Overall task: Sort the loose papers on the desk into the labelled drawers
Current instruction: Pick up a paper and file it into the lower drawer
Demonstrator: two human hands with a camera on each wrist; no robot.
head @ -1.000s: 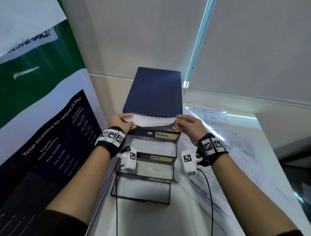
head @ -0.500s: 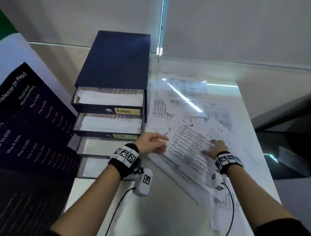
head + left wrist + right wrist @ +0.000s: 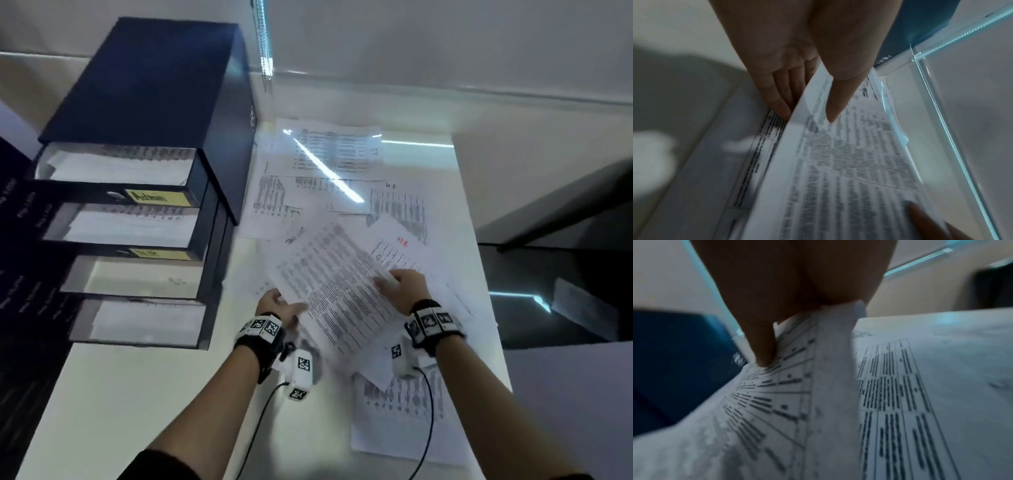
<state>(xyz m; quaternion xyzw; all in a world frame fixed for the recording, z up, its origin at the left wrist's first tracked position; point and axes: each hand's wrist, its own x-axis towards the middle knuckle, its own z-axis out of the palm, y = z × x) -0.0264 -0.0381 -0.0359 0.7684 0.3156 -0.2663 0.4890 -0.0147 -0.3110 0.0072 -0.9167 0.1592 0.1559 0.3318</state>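
Note:
A dark blue drawer unit stands at the back left of the white desk, its drawers pulled out in steps. The top drawer holds papers and bears a yellow "Admin" label; the second drawer also holds papers. Loose printed sheets lie spread to the right of the unit. Both hands hold one printed sheet raised off the pile. My left hand pinches its left edge, thumb on top and fingers beneath. My right hand pinches its right edge, thumb on top.
A dark printed banner leans along the left side. A blind chain hangs at the wall behind the unit. A dark surface lies beyond the desk's right edge. Another sheet lies near the front right.
Both hands left the top drawer, where a paper now lies, came down to the loose pile on the right, and now hold one sheet lifted off it.

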